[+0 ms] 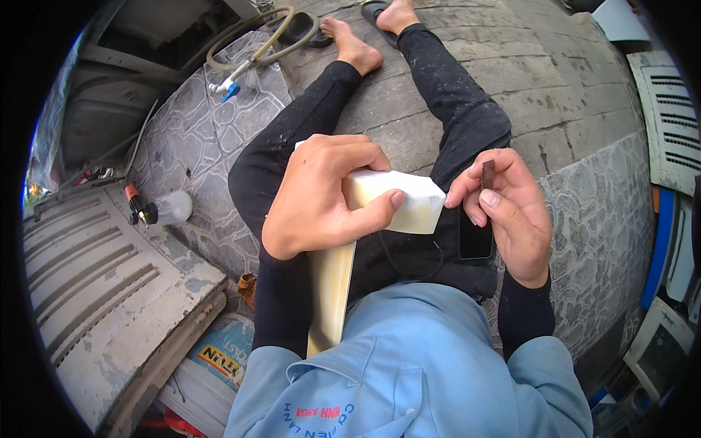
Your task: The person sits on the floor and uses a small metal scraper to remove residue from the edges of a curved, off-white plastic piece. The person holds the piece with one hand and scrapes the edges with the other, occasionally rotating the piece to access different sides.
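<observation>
My left hand (323, 202) grips the end of a long white plastic part (419, 211), yellowed on its side, with the thumb on the near face. The part runs back under my left forearm towards my waist. Its squared corner faces my right hand (517, 219), which pinches a small stiff dark-brown strip (488, 172), perhaps folded sandpaper, between thumb and fingers. One right fingertip is at the part's corner; whether it touches I cannot tell. A dark smartphone (474, 241) lies on my right thigh, below the right hand.
A hose (274, 46) with a blue-handled valve (231, 91) lies ahead on the left. A translucent spray bottle (174, 207) rests beside a peeling louvred panel (109, 268). Below it is a white bucket (205, 391). Another vented panel (671, 120) stands at right.
</observation>
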Tool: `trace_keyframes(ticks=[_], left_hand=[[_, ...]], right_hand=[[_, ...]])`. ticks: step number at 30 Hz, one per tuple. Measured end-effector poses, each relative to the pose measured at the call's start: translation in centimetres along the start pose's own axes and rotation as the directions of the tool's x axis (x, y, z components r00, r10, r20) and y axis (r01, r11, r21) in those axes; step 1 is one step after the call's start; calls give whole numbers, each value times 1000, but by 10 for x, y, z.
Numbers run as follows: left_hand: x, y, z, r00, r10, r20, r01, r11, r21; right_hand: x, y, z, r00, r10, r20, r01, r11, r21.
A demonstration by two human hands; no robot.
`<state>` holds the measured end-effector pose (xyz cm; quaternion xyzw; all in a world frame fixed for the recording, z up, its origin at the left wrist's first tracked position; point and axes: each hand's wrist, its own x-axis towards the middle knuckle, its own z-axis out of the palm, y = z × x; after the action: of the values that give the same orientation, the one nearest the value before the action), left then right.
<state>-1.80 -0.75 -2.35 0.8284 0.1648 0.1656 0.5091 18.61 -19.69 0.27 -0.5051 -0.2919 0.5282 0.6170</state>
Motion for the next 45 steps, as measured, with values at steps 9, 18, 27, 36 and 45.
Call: trace_keyframes(ticks=[9, 18, 27, 36, 45], left_hand=[[-1, -18, -7, 999, -29, 29, 29, 1000, -6], [-7, -25, -11, 1000, 2, 23, -3, 1000, 25], [-7, -28, -5, 996, -15, -83, 16, 1000, 17], [-5, -31, 0, 992, -32, -118, 47, 991, 121], [-5, -35, 11, 982, -34, -188, 62, 988, 144]], right_hand=[[30, -32, -3, 900, -250, 358, 436, 553, -710], [39, -46, 29, 898, -296, 325, 428, 420, -801], [10, 11, 65, 949, -316, 18, 173, 471, -865], [19, 11, 70, 959, -283, -7, 137, 489, -861], [18, 25, 71, 924, -381, -9, 158, 406, -900]])
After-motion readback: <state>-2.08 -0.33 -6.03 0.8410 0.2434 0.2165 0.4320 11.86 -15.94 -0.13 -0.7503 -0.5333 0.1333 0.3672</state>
